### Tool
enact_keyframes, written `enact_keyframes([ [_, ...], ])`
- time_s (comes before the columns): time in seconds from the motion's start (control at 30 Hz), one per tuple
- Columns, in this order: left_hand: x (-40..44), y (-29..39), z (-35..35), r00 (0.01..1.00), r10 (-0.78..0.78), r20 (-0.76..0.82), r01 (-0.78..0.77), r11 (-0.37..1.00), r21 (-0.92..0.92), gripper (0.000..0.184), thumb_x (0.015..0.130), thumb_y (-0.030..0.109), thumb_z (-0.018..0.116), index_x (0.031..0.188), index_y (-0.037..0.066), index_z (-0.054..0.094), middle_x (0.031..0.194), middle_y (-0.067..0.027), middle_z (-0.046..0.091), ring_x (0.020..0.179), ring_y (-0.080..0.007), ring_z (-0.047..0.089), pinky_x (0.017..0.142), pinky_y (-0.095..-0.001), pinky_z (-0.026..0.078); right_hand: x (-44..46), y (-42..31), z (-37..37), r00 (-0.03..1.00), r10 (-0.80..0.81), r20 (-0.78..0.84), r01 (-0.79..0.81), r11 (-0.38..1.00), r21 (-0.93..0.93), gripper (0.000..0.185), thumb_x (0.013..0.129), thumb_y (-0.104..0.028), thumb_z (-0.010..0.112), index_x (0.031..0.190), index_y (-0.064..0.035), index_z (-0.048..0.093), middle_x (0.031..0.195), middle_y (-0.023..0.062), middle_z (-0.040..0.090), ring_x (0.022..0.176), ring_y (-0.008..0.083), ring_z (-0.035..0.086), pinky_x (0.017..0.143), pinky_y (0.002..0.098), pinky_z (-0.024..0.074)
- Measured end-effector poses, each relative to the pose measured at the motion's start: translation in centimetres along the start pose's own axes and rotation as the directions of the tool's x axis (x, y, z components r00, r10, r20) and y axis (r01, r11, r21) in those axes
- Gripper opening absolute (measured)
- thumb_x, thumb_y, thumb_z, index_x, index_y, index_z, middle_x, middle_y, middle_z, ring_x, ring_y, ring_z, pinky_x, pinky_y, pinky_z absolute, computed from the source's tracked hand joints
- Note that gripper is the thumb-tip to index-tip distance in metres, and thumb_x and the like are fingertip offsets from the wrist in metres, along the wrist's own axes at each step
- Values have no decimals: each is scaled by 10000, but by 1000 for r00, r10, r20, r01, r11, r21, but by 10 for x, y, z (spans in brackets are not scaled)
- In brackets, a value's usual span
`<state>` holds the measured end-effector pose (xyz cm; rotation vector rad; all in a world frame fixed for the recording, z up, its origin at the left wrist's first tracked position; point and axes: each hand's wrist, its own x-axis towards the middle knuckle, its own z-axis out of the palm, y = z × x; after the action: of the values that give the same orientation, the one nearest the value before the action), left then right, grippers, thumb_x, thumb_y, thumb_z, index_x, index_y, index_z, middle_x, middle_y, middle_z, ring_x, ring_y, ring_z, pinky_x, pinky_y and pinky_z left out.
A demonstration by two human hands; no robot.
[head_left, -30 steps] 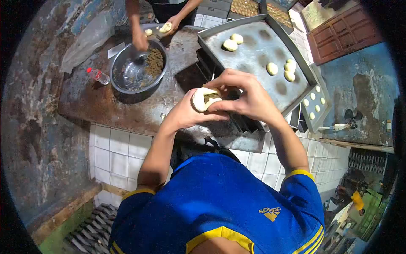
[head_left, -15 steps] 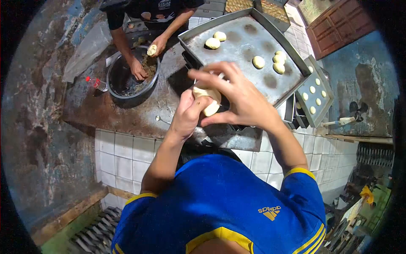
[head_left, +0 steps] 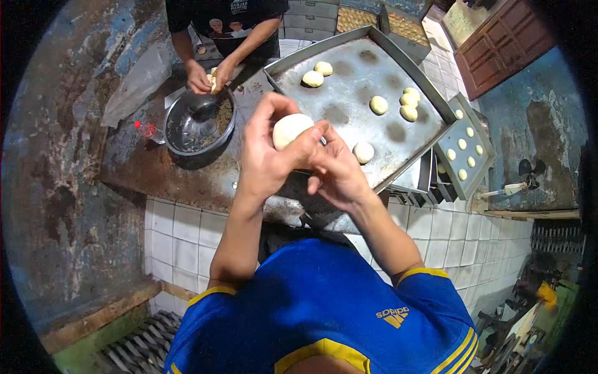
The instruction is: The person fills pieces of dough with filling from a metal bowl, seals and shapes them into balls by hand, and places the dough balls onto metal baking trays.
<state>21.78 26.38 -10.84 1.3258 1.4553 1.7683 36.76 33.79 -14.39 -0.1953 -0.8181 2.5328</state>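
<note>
My left hand (head_left: 265, 146) is wrapped round a smooth, pale dough ball (head_left: 291, 131), its thumb laid across the lower side. Against the ball's right edge press the fingers of my right hand (head_left: 341, 167); its fingertips are partly hidden by the left thumb. Both hands are raised over the front edge of the worktable, left of a large metal baking tray (head_left: 349, 53). On that tray sit several round dough balls (head_left: 378, 105), one of them (head_left: 363, 152) just beyond my right hand.
Across the table, a co-worker's hands (head_left: 212, 80) hold a piece of dough above a dark bowl (head_left: 199, 128) with brown filling. A red-capped bottle (head_left: 149, 132) lies left of the bowl. Another tray (head_left: 464, 146) with dough balls is at the right, below the large tray.
My right hand has come down from over the dough to its right side, and the dough now looks rounder. The co-worker's hand has left the bowl and joined the other on the dough.
</note>
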Motion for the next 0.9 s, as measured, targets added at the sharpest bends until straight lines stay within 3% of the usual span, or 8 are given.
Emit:
enact_keyframes([
  [0.13,8,18,42,997,-7,71,40,878,-477,337,865,0,733,1162,20,575,1052,-78,697,988,-138,689,909,-305,569,6,26,6,769,-628,-118,534,733,-421,485,916,-90,813,1345,-21,597,1267,77,667,1020,161,700,865,325,605],
  [0.2,7,11,58,994,48,97,9,856,-516,373,849,-7,741,1170,24,553,1055,-82,697,1026,-161,706,934,-321,566,3,16,2,754,-648,-110,542,707,-454,471,906,-92,818,1328,-3,628,1256,74,682,1036,152,684,920,325,564],
  [0.47,3,27,58,948,264,176,-120,811,-572,668,813,44,797,1324,28,367,1134,-83,582,1096,-266,733,1004,-381,545,-35,-33,6,876,-462,140,451,682,-576,434,889,-97,790,1290,24,674,1068,83,757,933,145,728,880,324,576],
  [0.57,0,20,68,951,256,174,-133,845,-518,725,793,67,827,1339,20,353,1252,-92,499,1054,-250,731,1000,-369,537,-30,-8,-4,716,-698,-10,586,609,-534,453,814,-120,863,1224,16,726,1053,108,775,931,153,736,874,309,573],
  [0.67,10,6,42,992,50,115,-8,939,-343,685,819,29,794,1351,47,363,950,-29,565,862,-126,645,882,-310,525,-37,-67,-4,992,-1,129,111,519,-847,294,883,-104,825,1147,10,766,1061,79,787,992,144,731,911,319,572],
  [0.73,21,-21,26,998,13,56,-4,988,-155,661,816,8,787,1344,68,394,796,7,594,787,-95,608,816,-282,518,-33,-91,0,999,-53,-3,11,271,-963,371,901,-104,830,1242,4,732,1054,63,773,926,149,730,886,331,591],
  [0.83,39,-73,39,982,154,107,-169,974,154,619,785,28,815,1293,77,465,860,-15,635,811,-147,660,763,-289,540,-5,-89,-6,957,-290,7,123,388,-914,399,890,-173,852,1249,-35,746,1270,97,736,1124,190,713,936,358,591],
  [0.9,48,-99,57,984,69,166,-86,992,93,618,799,93,838,1265,121,433,970,-199,749,1001,-416,759,784,-433,590,14,-93,-20,970,-239,46,115,285,-952,449,854,-209,883,1245,-37,745,1321,85,707,1146,189,700,922,361,596],
])
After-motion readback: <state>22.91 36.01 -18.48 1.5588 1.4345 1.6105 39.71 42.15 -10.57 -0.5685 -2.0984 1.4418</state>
